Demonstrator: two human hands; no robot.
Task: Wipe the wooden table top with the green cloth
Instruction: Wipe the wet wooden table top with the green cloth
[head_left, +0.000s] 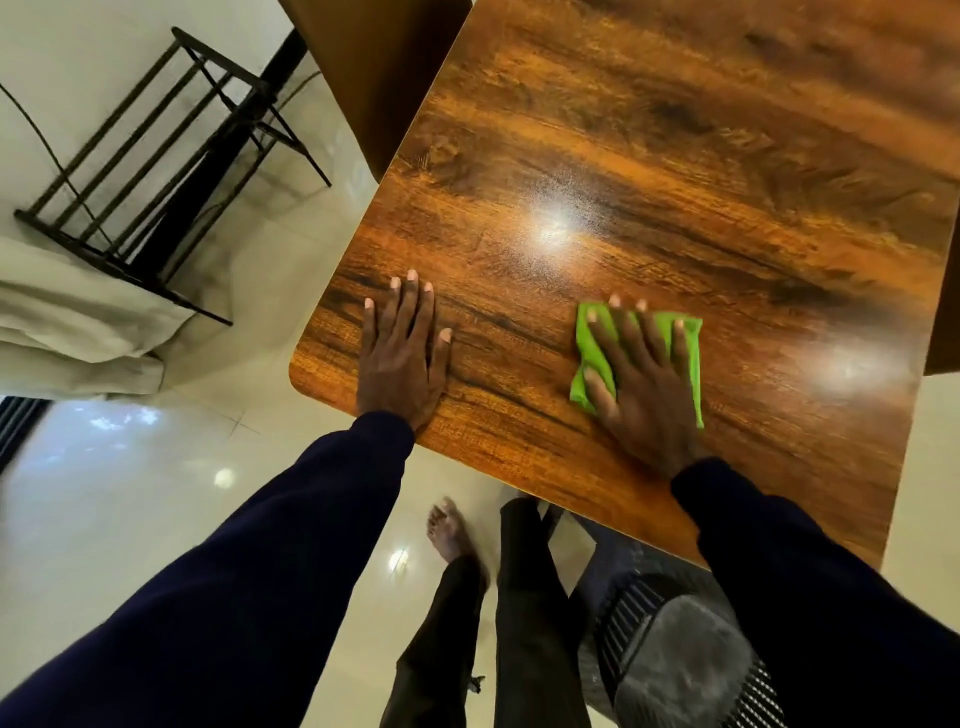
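Right hand (641, 379), fingers spread flat, presses the bright green folded cloth (587, 364) onto the glossy brown wood-grain table top (649, 171) near its front edge. Left hand (402, 353) lies open, palm down, beside the rounded near-left corner. Cloth's long axis runs front to back, away from the person.
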